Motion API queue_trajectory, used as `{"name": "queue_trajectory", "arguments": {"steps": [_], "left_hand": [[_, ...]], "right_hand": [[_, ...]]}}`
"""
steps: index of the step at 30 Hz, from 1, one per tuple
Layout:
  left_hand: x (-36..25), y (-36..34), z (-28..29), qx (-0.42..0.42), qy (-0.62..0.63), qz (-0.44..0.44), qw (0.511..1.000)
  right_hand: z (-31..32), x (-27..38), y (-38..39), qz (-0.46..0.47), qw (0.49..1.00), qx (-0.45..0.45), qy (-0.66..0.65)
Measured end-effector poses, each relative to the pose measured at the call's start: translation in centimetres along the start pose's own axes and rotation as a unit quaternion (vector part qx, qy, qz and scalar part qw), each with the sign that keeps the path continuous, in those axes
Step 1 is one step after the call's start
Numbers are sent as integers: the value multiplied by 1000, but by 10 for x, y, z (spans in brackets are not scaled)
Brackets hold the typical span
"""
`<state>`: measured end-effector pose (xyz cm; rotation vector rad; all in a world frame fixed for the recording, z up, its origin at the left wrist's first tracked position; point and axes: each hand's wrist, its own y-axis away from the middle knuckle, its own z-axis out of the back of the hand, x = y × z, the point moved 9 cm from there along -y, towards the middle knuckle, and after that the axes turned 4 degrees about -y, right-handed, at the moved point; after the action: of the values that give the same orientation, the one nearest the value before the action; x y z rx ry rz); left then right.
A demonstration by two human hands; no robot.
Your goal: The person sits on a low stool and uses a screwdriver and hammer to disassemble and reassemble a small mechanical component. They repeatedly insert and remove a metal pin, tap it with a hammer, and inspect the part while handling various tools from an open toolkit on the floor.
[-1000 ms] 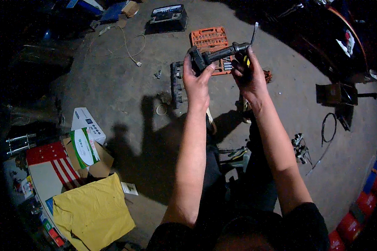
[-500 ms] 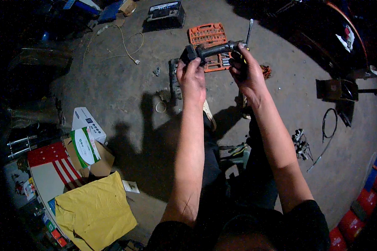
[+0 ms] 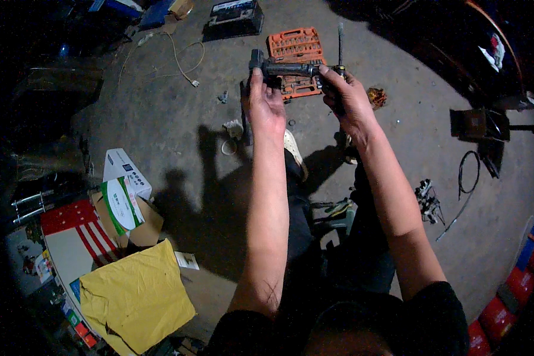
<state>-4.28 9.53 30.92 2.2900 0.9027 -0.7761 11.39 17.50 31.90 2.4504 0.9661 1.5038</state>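
Note:
Out ahead I hold a long black tool (image 3: 289,69) level between both hands. It has a round barrel and a block-shaped left end, and looks like a cordless ratchet wrench. My left hand (image 3: 266,110) grips the block end, thumb up against it and the other fingers curled below. My right hand (image 3: 350,98) is closed round the narrower right end, its thumb on top. From that hand a thin dark rod (image 3: 340,47) sticks up; its lower part is hidden by the fingers. Beneath the tool, an orange socket set case (image 3: 295,40) lies unfolded on the floor, partly covered.
A black battery (image 3: 234,21) stands beyond, left of the case. A pale cable (image 3: 187,74) trails left. Boxes (image 3: 121,204) and a yellow bag (image 3: 137,296) lie lower left. A black hose (image 3: 470,172) and a dark box-shaped object (image 3: 477,126) are at right.
The tool has shifted slightly left and turned more level. My left thumb now lies upright against the block end. The rod has swung more upright.

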Motion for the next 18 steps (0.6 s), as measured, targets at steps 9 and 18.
{"name": "queue_trajectory", "arguments": {"steps": [9,18], "left_hand": [[11,-5,7,-16,9,62,998],[3,2,-23,132,-30,4,991]], "right_hand": [[1,-4,1,13,981,6,191],[-5,-13,1,-2,979,34,200]]}}
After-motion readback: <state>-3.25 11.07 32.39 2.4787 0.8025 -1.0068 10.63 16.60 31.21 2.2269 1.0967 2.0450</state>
